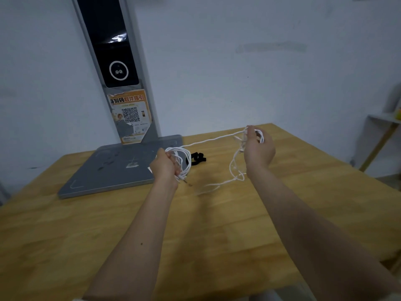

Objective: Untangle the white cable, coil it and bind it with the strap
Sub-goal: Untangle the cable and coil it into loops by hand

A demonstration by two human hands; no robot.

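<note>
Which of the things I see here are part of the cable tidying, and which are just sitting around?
Part of the job:
white cable, held by both the left hand and the right hand
black strap, lying on the table

Just there:
grey stand with a QR sticker
shelf at the right edge

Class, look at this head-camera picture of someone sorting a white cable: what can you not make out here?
- Left hand: its fingers face away, so the grip on the cable loops is hidden.
- Right hand: fingertips hidden behind it.
- Strap: partly behind the loops; its fastening is too small.
- Hanging cable: blurred, so knots are unclear.
</note>
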